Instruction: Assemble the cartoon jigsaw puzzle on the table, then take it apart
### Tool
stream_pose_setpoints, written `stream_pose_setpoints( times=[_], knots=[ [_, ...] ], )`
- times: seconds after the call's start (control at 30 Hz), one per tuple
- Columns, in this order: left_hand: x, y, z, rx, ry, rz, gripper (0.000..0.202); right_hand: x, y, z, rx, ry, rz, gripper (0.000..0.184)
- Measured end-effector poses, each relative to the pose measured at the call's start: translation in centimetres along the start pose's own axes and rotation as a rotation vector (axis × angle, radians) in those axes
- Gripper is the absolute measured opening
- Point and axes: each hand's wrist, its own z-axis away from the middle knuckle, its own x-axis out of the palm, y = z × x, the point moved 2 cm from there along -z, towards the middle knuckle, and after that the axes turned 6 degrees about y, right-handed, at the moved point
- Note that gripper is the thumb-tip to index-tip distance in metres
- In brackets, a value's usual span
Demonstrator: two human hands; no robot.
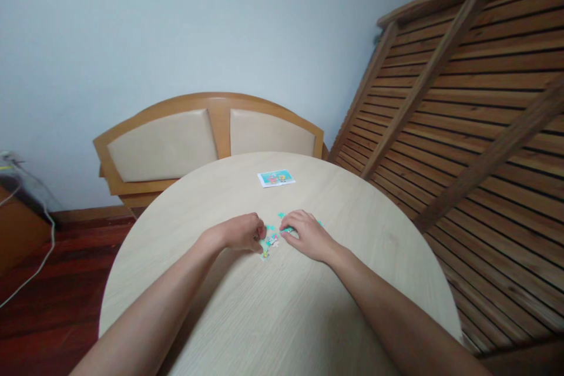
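Small jigsaw puzzle pieces [274, 240], teal with some pink and white, lie in a loose group on the round table between my hands. My left hand [241, 231] is at the left side of the group, its fingers curled and its thumb low by the pieces. What it holds, if anything, is hidden. On the right, my right hand [306, 235] arches over the table, with a teal puzzle piece [288, 230] showing between its thumb and fingers. One yellowish puzzle piece [265, 255] lies nearest to me, and a teal one [281, 215] lies farther back.
A teal picture card [277, 178] with cartoon figures lies toward the far edge of the pale round table [273, 317]. Behind the table stands a padded wooden headboard [224, 129]. A slatted wooden frame [458, 129] leans at the right. A white cable [51, 235] hangs at the left.
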Motion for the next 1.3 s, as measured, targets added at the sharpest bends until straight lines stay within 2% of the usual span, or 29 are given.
stream_pose_setpoints(
  times=[0.13, 0.2, 0.3, 0.43, 0.7, 0.87, 1.07, 1.3],
  knots=[
    [0.1, -0.1, 0.0, 0.003, -0.013, 0.01, 0.024, -0.2, 0.0, 0.2, -0.004, 0.018, 0.035, 0.018],
    [0.1, -0.4, 0.1, -0.001, 0.004, 0.03, 0.03, -0.1, -0.6, 0.3, -0.043, -0.008, 0.025, 0.025],
    [0.2, -0.6, 0.0, 0.003, -0.003, 0.061, 0.026, 0.4, -1.6, 0.4, -0.095, -0.063, 0.016, 0.033],
    [0.4, -0.8, -0.2, 0.012, -0.042, 0.087, 0.015, 0.8, -1.9, 0.4, -0.105, -0.081, -0.006, 0.026],
    [0.3, -0.9, -0.2, 0.081, 0.011, 0.108, 0.024, 0.5, -1.6, 0.4, -0.075, -0.086, -0.112, 0.012],
    [0.2, -0.1, 0.0, 0.09, 0.029, 0.098, 0.032, 0.3, -1.7, 0.3, -0.099, -0.097, -0.114, 0.013],
    [0.6, 0.4, -0.1, 0.095, -0.019, 0.087, 0.018, 0.1, -1.5, 0.3, -0.106, -0.091, -0.102, 0.015],
    [0.3, 1.1, 0.1, 0.102, -0.018, 0.045, 0.021, -0.1, -1.6, 0.3, -0.117, -0.109, -0.094, 0.018]
  ],
)
